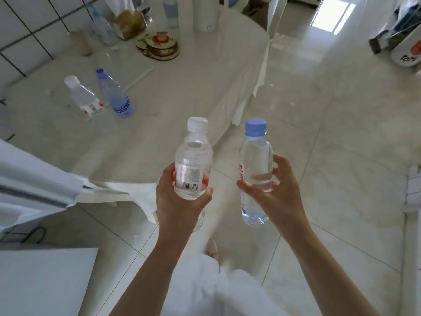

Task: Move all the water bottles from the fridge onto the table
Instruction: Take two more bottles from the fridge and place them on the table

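White-capped bottle: upright, clear, with a red-and-white label and a barcode facing the camera; held up over the floor at the near edge of the tabletop.
Left hand: wrapped around the lower half of the white-capped bottle, thumb on the near right side, fingers closed round the back.
Blue-capped bottle: upright, clear, red lettering on its left side; level with the other held bottle, just to the right of it, the two apart.
Right hand: clasps the blue-capped bottle at mid-height from the right, fingers curled behind it, thumb in front; the bottle's base hangs below the hand.
Bottles already set down: a second white-capped bottle and a blue-tinted bottle stand just beside each other, well ahead of the left hand and to its left.
Tabletop: white, glossy, stretching away ahead of both hands; its cloth edge drops off ahead of the right hand.
Far end of tabletop: a stack of round coasters, a white cylinder, more clear bottles and a bag, well beyond the hands.
Floor: pale tiles beneath both hands and to the right.
Person: white clothing below the forearms; one foot shows near the left wrist.
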Available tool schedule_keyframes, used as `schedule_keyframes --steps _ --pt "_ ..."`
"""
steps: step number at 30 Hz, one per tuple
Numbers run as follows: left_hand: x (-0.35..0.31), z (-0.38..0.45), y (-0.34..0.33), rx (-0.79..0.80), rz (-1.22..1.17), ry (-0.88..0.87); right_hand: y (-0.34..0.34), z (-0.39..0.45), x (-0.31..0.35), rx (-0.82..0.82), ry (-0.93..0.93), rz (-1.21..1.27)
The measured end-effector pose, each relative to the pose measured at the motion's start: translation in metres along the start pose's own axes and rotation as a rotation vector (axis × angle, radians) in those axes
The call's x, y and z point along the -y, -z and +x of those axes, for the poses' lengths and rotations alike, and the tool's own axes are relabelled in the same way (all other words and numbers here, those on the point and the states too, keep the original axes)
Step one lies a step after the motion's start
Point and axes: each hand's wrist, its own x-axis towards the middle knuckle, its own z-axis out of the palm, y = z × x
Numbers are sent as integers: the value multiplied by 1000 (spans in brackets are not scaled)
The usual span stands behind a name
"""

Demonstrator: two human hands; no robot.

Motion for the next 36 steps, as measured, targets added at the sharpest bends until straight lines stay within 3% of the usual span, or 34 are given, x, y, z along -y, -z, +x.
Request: schedule_keyframes --steps 12,24,36 --pt "-19 107 -52 -204 54 45 -31 141 39 188 33 -45" --pt "-48 187 -117 -474 22 142 -51 293 78 390 209 -198" --pt "-42 297 -103 -537 -30 218 -133 381 119 550 292 -185"
